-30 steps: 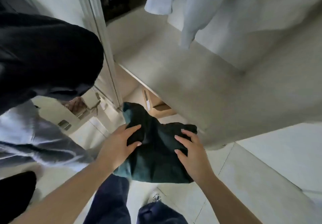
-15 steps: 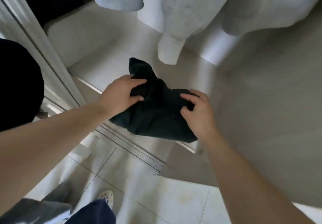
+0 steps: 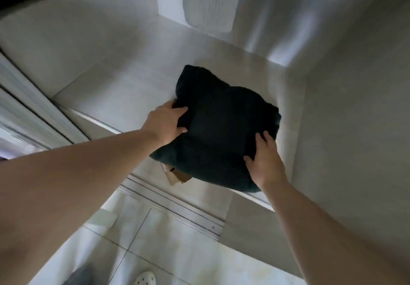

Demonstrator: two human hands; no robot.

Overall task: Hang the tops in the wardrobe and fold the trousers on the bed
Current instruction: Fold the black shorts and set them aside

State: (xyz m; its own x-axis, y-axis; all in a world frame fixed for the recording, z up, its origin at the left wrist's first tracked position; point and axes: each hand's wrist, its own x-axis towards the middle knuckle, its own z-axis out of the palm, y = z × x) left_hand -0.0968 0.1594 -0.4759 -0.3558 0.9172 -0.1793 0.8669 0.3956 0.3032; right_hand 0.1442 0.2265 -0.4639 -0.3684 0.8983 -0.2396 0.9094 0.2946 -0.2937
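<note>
Nearest, pale floor tiles (image 3: 177,244), with a white perforated clog (image 3: 145,278) at the bottom edge. Just beyond the tiles, a sliding-door track (image 3: 177,209) along the wardrobe's front.

Above the track, two bare forearms reaching up and in. Left hand (image 3: 165,125) gripping the left edge of the folded dark trousers (image 3: 221,129), thumb curled over the top, fingers tucked under the cloth. Right hand (image 3: 265,159) laid on the near right corner of the trousers, fingers spread and nearly straight, pressing rather than clutching.

Trousers a thick, dark green bundle, lying on the wardrobe shelf (image 3: 115,94), near edge overhanging the shelf's front lip. Directly below that overhanging edge, a brown cardboard piece (image 3: 177,177), partly hidden by the cloth.

Left of the trousers, bare shelf board and the pale door frame (image 3: 33,107). Right of the trousers, the wardrobe side wall (image 3: 355,107). Beyond the trousers, the back panel, and hanging in front of it a white garment (image 3: 208,7), blurred, its lower hem well above the bundle.
</note>
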